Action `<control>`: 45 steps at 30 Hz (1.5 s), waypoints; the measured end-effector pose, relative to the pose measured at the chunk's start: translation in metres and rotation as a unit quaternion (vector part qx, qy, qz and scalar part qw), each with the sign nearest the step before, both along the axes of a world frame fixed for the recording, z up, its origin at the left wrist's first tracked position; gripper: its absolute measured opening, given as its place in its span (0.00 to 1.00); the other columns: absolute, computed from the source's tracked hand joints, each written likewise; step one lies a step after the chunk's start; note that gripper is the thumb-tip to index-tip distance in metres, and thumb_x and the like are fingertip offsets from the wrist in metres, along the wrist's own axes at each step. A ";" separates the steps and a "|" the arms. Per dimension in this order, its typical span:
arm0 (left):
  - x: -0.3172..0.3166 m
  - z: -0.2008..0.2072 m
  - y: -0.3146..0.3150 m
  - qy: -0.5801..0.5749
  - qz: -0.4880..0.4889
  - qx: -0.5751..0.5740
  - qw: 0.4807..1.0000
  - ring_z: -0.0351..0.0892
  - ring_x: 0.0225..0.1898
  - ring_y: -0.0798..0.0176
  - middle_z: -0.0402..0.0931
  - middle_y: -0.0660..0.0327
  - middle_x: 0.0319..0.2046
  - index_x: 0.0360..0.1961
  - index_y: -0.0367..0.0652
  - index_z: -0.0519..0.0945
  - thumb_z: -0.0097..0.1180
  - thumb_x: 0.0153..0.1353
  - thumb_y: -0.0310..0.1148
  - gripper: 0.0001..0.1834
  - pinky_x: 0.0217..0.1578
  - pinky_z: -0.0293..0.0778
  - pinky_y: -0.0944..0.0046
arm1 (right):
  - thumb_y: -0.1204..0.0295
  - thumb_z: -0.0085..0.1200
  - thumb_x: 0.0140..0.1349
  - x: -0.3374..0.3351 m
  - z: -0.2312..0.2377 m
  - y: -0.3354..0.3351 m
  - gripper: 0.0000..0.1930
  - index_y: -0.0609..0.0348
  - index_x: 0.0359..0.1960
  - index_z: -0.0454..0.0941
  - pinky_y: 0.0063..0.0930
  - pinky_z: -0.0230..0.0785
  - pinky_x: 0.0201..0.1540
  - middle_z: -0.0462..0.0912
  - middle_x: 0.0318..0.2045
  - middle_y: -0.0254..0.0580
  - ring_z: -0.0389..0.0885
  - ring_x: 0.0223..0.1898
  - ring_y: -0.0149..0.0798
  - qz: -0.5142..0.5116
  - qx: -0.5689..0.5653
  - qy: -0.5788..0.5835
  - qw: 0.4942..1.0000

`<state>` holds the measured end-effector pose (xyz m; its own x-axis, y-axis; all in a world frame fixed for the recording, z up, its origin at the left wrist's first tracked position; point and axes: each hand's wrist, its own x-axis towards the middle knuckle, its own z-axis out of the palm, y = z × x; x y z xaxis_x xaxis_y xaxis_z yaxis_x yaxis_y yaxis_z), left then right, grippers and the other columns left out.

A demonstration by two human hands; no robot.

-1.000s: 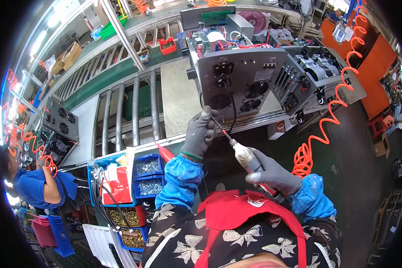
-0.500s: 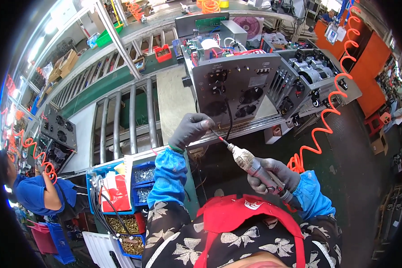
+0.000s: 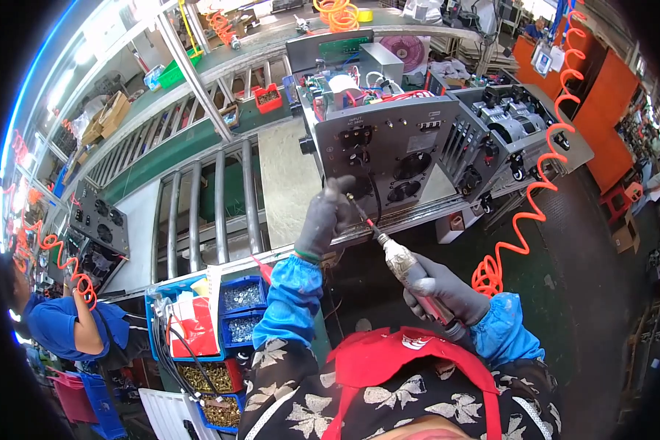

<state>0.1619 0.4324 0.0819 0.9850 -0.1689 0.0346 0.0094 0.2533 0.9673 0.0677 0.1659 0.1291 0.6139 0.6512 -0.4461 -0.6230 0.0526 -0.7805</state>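
My right hand (image 3: 451,290), in a grey glove, is wrapped around a power screwdriver (image 3: 411,270) with tape about its front. Its long bit (image 3: 363,214) slants up and to the left. A small brass-coloured screw (image 3: 350,196) shows at the bit's tip. Close beside that tip is my left hand (image 3: 324,220), also gloved, its fingers curled together and slightly blurred; what they hold, if anything, is hidden. Just beyond both hands stands a dark grey cabinet panel (image 3: 385,136) with round fans, sockets and a black cable (image 3: 376,192).
Blue bins of small metal parts (image 3: 242,295) stand at lower left, beside bins of brass screws (image 3: 205,375). Rollers (image 3: 220,198) run left of the cabinet. A coiled orange hose (image 3: 528,209) hangs at right. Another person in blue (image 3: 55,323) is at far left.
My left hand has moved right and slightly down, its fingers now upward beside the bit tip. The brass-coloured screw has come into sight there. The screwdriver has shifted only slightly.
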 end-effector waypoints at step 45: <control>0.089 -0.012 -0.045 -0.032 0.204 0.060 0.977 0.67 0.17 0.76 0.74 0.68 0.20 0.40 0.39 0.83 0.59 0.65 0.39 0.13 0.18 0.60 0.70 | 0.59 0.50 0.65 0.062 0.011 0.039 0.25 0.53 0.61 0.63 0.23 0.75 0.23 0.76 0.27 0.35 0.78 0.23 0.29 -0.094 -0.043 -0.129 0.986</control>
